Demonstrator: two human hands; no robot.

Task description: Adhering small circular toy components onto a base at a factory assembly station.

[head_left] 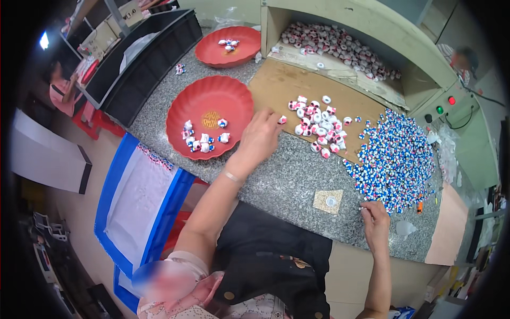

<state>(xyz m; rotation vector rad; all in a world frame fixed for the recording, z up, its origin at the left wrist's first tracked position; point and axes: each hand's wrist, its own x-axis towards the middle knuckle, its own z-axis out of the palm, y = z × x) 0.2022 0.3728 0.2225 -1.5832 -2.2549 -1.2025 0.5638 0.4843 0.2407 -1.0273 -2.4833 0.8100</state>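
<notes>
Here, your speckled counter [295, 175] mid-frame, floor [79, 223] left; two red dishes [210, 98] upper left. Left hand [260, 137] at one pink-white piece [282, 120], right hand [376, 215] beside blue-white heap [396, 162]; can't tell either grip.

Black apron [271, 234] on show (and there, a small orange-toned motif [299, 261] on it!), round brownish buttons [228, 295] too, over a pale, pink-patterned shirt [248, 308], short sleeve [190, 259]; a light band [230, 176] circles the left wrist [240, 164].
</notes>
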